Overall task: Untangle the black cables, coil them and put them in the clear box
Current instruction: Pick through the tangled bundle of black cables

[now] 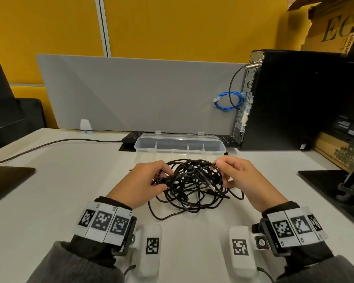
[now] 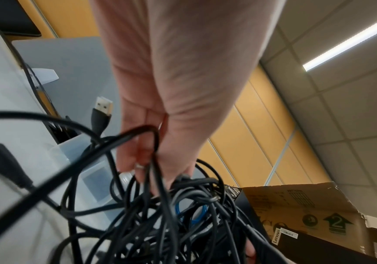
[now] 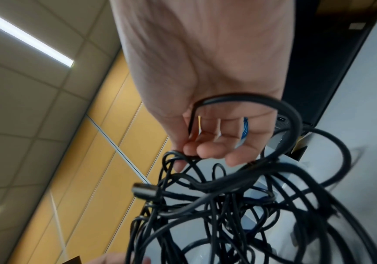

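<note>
Cables (image 1: pixel 192 186) — thin, black, round-sheathed — sit in one knotted heap on the smooth white desk (image 1: pixel 70 190), just in front of the clear box (image 1: pixel 180 145). That box is a long translucent plastic tray with upright dividers, its lid open. The left hand (image 1: pixel 143 184) curls round a bundle of strands on the heap's left side; the right hand (image 1: pixel 241 178) pinches a strand at the upper right between thumb and fingertips. A metal USB plug (image 2: pixel 102 105) sticks up clear of the knot; how many cables there are cannot be made out. Behind the box a black keyboard (image 1: pixel 131 137) is partly hidden, and a black computer tower (image 1: pixel 284 99) with a looped blue cable (image 1: pixel 227 101) stands to the right — beyond it, a torn cardboard box (image 1: pixel 331 23) is cut off by the frame.
</note>
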### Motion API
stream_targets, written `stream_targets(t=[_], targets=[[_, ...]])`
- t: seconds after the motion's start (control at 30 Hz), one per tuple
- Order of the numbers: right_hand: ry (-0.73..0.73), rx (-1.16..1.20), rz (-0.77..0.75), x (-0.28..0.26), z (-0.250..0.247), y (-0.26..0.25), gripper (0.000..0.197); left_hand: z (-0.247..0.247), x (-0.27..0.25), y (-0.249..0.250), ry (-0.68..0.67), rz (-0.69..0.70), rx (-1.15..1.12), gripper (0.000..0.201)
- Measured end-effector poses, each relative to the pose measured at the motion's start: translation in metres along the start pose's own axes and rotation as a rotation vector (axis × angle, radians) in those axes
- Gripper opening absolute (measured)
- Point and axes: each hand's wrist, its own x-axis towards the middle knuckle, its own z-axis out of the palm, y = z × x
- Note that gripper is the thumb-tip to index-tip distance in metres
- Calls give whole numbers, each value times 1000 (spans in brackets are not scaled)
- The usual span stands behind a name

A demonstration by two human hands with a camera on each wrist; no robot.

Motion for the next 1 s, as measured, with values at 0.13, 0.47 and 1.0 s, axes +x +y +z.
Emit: stream_targets(t=[0.13, 0.47, 1.0], targets=[[80, 21, 44, 2, -4, 2, 24, 3, 0, 3, 16, -36, -327, 32], [83, 19, 91, 3, -5, 2, 28, 0, 3, 4, 133, -295, -1231, 43], [81, -2, 68, 3, -7, 2, 24, 0, 3, 10, 99, -212, -1003, 40]])
